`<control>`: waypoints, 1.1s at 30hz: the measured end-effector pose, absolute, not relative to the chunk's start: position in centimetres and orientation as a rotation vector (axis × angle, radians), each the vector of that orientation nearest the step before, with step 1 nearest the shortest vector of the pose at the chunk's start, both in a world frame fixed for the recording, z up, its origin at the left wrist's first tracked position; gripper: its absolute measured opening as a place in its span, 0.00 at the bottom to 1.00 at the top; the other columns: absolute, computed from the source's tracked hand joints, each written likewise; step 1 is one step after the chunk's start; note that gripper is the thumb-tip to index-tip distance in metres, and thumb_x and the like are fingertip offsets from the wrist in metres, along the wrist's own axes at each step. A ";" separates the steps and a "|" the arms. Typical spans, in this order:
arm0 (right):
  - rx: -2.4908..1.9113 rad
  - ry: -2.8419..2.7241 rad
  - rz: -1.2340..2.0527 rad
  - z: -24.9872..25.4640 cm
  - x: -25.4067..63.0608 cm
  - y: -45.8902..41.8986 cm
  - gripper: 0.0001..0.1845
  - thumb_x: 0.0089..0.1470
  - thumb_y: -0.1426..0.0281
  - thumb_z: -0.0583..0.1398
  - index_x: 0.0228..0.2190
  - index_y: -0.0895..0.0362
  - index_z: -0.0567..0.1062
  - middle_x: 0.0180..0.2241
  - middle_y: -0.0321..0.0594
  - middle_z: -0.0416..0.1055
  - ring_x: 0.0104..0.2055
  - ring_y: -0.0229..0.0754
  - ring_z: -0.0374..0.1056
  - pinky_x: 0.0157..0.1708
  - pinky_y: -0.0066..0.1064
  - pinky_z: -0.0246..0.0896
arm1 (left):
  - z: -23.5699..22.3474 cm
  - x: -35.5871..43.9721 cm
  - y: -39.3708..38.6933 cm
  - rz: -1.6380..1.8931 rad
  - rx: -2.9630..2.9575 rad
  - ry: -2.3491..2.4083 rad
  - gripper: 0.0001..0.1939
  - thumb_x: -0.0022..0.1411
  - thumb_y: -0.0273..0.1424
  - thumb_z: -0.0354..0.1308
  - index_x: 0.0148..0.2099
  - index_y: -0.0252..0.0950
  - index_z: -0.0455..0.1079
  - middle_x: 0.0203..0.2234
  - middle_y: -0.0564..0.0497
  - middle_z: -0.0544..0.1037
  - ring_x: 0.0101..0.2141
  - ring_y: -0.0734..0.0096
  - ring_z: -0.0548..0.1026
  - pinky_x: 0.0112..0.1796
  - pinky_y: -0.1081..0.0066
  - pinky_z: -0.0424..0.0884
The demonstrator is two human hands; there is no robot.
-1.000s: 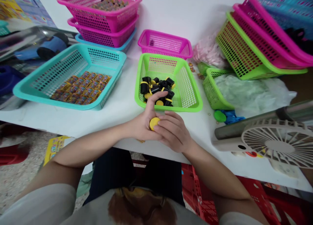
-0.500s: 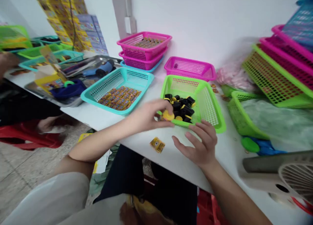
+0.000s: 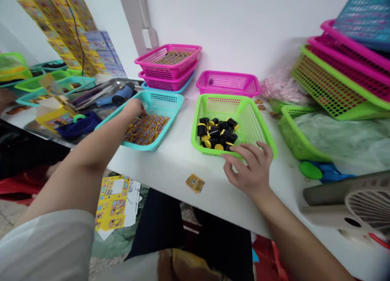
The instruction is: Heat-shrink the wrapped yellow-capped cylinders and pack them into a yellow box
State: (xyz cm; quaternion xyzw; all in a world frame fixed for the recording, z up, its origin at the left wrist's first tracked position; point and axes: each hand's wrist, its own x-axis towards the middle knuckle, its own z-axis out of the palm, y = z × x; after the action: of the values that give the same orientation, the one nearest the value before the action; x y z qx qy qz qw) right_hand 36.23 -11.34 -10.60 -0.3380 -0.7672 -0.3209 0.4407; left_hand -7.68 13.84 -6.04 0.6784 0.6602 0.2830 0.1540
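My left hand (image 3: 135, 109) reaches into the teal basket (image 3: 166, 131), above rows of small yellow-and-brown wrapped pieces (image 3: 145, 128). Its fingers are bent together and mostly turned away from view, so what they hold is hidden. Just in front of the lime green basket (image 3: 264, 132), my right hand (image 3: 250, 167) hovers by the rim, fingers spread and curved with nothing between them. Several black containers with yellow caps (image 3: 217, 133) lie jumbled in that basket. A small yellow printed label (image 3: 195, 183) lies flat on the white table (image 3: 170, 167) between my hands.
Stacked pink baskets (image 3: 168, 65) and a single pink basket (image 3: 228, 83) stand along the wall. To the right are piled baskets (image 3: 344, 79), a basket with clear plastic (image 3: 304, 144) and a fan (image 3: 350, 208). A blue scoop (image 3: 79, 124) lies in a tray at left.
My left hand has moved left, from the lime green basket with a yellow-topped piece in its fingers to inside the teal basket. My right hand stays near the rim, fingers slightly more bent.
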 end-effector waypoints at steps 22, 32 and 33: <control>-1.552 -2.170 0.399 -6.5 30.4 -0.1 0.31 0.49 0.68 0.68 0.56 0.57 0.76 0.54 0.50 0.75 0.62 0.58 0.68 0.64 0.54 0.63 | -7.1 7.3 -12.7 0.415 3.205 0.803 0.21 0.79 0.35 0.48 0.64 0.36 0.74 0.65 0.40 0.75 0.61 0.56 0.76 0.57 0.61 0.74; -1.151 -1.700 0.027 -9.6 37.2 -8.0 0.24 0.56 0.62 0.66 0.54 0.52 0.74 0.51 0.44 0.74 0.45 0.43 0.71 0.44 0.40 0.74 | -13.1 7.4 -21.2 0.403 3.281 0.772 0.17 0.74 0.21 0.51 0.60 0.29 0.74 0.54 0.42 0.84 0.54 0.56 0.81 0.54 0.55 0.76; -1.130 -1.671 -0.037 -10.1 37.6 -8.5 0.23 0.57 0.63 0.66 0.54 0.52 0.74 0.50 0.44 0.74 0.46 0.44 0.72 0.44 0.40 0.74 | -12.6 7.4 -21.0 0.451 3.262 0.713 0.16 0.74 0.21 0.51 0.58 0.28 0.75 0.51 0.42 0.85 0.52 0.56 0.82 0.54 0.56 0.77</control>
State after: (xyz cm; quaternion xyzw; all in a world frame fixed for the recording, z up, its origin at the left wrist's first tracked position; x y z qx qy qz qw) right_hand 37.57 -8.53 -10.08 -0.4741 -0.7007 -0.0155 0.5330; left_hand 7.38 -21.00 -12.62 0.9619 0.2101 0.1329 -0.1137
